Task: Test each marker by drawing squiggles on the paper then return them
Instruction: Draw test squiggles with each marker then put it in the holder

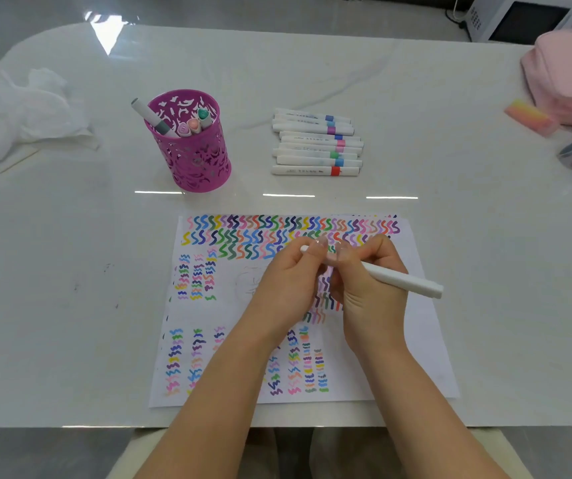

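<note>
— Whereabouts of the slim white plastic marker (400, 277)?
— Held low over the white paper sheet (428, 340), left hand (288, 283) fingers curled round its left end, right hand (372, 295) fingers clamped on the barrel.
— Anything blocked?
— Middle squiggles, hidden under both hands.
— Nearby?
— Beyond the sheet, magenta perforated metal cup (194, 162) holding a few markers; right of it, row of white markers (315, 143); far left, crumpled white tissue (18, 112).
</note>
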